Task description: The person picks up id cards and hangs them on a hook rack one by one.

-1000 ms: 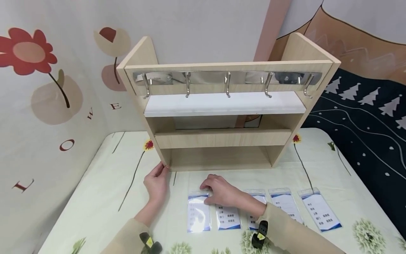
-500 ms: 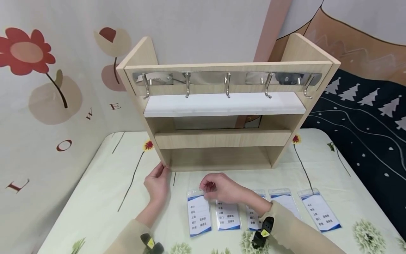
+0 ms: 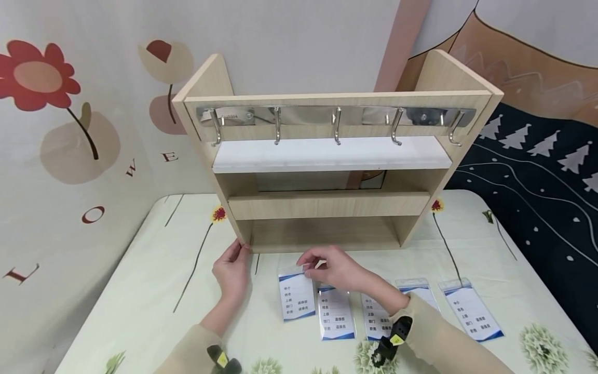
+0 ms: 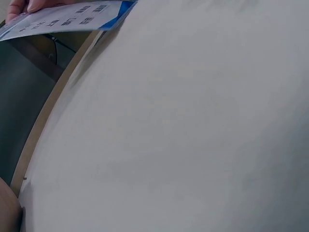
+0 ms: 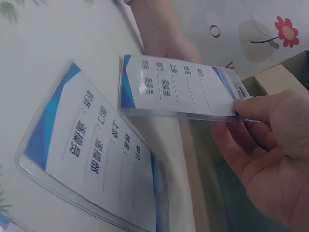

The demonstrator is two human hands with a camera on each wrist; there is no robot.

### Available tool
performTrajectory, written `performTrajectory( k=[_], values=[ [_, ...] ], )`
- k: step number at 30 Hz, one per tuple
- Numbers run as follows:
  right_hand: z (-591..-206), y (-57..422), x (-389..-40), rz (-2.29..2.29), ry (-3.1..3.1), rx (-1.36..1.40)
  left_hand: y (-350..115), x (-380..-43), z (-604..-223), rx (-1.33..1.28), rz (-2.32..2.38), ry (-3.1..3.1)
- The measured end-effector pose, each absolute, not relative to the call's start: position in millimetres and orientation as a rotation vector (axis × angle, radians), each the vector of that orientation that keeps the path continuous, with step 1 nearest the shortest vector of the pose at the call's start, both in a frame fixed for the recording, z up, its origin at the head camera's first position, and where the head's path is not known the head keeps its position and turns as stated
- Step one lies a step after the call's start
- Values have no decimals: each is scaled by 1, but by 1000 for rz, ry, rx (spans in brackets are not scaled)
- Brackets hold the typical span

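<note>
My right hand (image 3: 334, 267) pinches a clear-sleeved name badge (image 3: 297, 297) by its slotted top corner, between thumb and fingers. The badge has a white card with blue corners and printed lines. In the right wrist view this held badge (image 5: 169, 87) is raised and tilted above a second badge (image 5: 96, 154) lying on the cloth. At the lower left corner of a pale wooden rack (image 3: 329, 205), my left hand (image 3: 232, 272) holds the side panel's bottom edge, its fingertips partly hidden. Silver hooks (image 3: 336, 125) line the rack's upper front rail.
Several more badges, among them one at the right end (image 3: 473, 310), lie in a row before the rack on a flowered tablecloth (image 3: 154, 275). A white shelf board (image 3: 331, 154) sits below the hooks. Printed curtains hang behind and at both sides.
My right hand has picked up the leftmost badge by its top and moved it up and slightly right, toward the rack. My left hand stays at the rack's corner.
</note>
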State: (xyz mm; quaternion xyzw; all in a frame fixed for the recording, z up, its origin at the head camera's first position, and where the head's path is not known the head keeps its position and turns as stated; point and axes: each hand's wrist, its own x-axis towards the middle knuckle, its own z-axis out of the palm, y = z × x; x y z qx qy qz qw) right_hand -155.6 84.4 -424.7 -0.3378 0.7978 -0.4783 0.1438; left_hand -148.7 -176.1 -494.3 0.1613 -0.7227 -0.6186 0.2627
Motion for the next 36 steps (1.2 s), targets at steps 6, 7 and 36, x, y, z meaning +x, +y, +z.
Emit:
performTrajectory(
  k=[6, 7, 36],
  values=[
    [-418, 87, -158, -1424, 2317, -975, -176, -148, -494, 444, -1668, -1964],
    [-416, 88, -158, -1434, 2318, -978, -176, -148, -494, 446, -1669, -1964],
    [-373, 85, -172, -1704, 2526, -1309, -179, -150, -497, 443, -1686, -1981]
  ],
)
